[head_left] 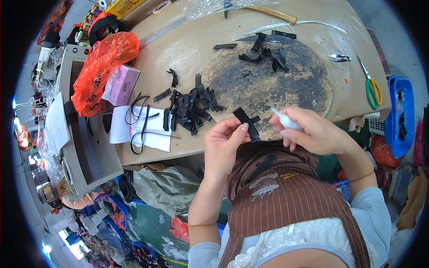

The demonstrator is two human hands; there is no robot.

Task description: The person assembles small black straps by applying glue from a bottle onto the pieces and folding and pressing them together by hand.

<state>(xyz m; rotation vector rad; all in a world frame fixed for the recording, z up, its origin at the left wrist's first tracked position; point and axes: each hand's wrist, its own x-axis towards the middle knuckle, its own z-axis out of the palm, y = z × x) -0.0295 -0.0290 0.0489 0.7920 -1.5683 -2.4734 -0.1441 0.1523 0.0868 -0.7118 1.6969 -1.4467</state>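
A left hand (pixel 223 143) pinches crossed black strips (pixel 248 123) just above the worktop (pixel 187 49) edge, while the right hand (pixel 313 131) closes around a small white bottle (pixel 282 119), tip beside the strips.

Two hands are in view, the left hand (pixel 222 145) and the right hand (pixel 313 131). One pair of scissors (pixel 371 85) (green and yellow handles), one pink box (pixel 121 83), one orange plastic bag (pixel 102 67), one blue basket (pixel 400 116). The black strips (pixel 190 107) form one heap, too tangled to count.
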